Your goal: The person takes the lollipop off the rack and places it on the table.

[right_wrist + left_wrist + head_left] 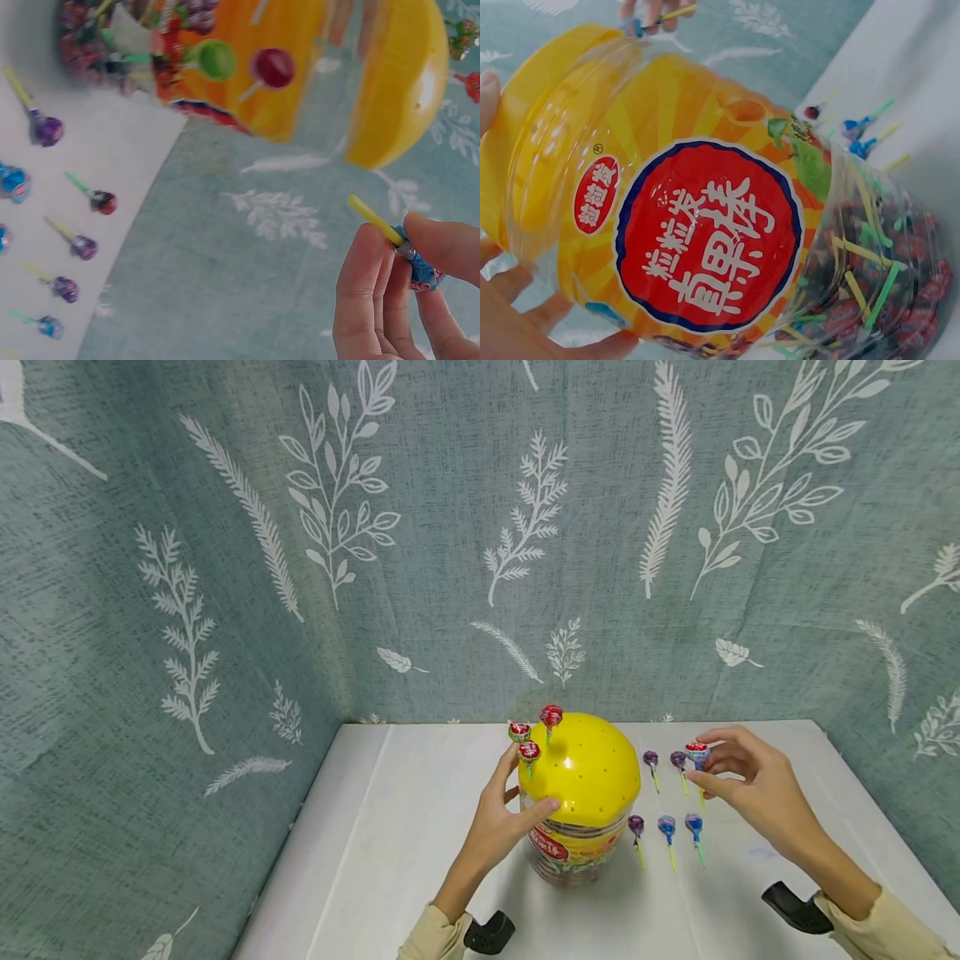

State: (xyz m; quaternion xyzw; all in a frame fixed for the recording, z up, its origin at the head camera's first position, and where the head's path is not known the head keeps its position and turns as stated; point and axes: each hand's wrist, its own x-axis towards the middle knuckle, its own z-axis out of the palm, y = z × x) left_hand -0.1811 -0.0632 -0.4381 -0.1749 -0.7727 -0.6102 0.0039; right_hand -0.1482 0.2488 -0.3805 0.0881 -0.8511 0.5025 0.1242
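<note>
A clear plastic candy jar [573,860] with a domed yellow lid [592,768] stands on the table. My left hand [504,822] grips it around the lid, thumb across the front and fingers on the far left side. Three red-wrapped lollipops [551,717] stick up from small holes at the lid's left and back. Right of the jar, my right hand [757,781] pinches a lollipop with a blue wrapper [421,270] between thumb and fingers. Its yellow stick [375,220] points toward the jar in the right wrist view. More lollipops and sticks [870,277] show through the jar's wall.
Several purple and blue lollipops [667,828] lie in two rows on the white table [405,835], between the jar and my right hand. A green-grey curtain [450,527] with white leaf prints hangs behind the table and along the sides.
</note>
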